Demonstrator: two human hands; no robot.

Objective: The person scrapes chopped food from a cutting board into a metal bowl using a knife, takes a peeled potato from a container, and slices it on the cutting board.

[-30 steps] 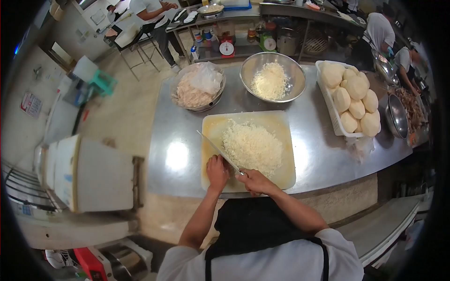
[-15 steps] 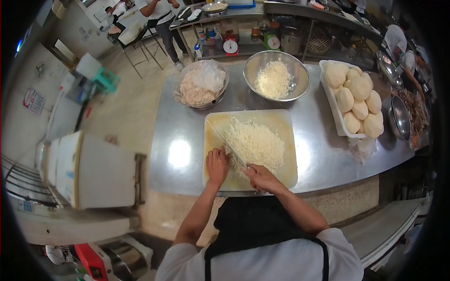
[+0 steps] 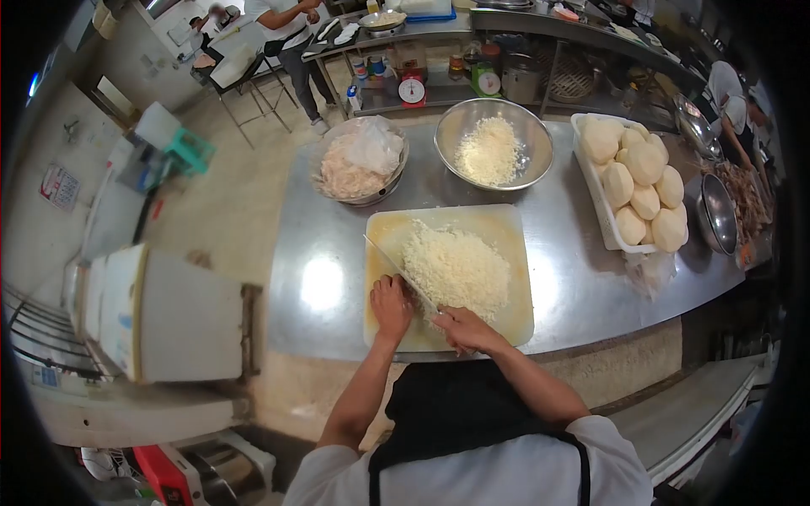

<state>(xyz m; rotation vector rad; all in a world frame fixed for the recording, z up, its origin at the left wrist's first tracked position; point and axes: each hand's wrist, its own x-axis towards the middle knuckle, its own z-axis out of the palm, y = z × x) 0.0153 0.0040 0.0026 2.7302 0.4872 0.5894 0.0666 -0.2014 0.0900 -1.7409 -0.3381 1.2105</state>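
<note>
Right hand (image 3: pixel 465 328): grip closed round the handle of the knife (image 3: pixel 404 277), blade slanting leftward and away from the body.
Left hand (image 3: pixel 391 307): fingers bent, near the blade (whether its grip has hold of anything, I cannot tell).
Chopped pile (image 3: pixel 460 268): heaped on the cutting board (image 3: pixel 508 223), right of the blade.
Tabletop (image 3: pixel 308 240): carries board, steel bowl (image 3: pixel 536 142), white crate (image 3: pixel 596 196).

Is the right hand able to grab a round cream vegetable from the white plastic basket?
Probably not yet: the right hand holds the long metal knife. Otherwise, nothing tall seems to block the way to the basket.
</note>
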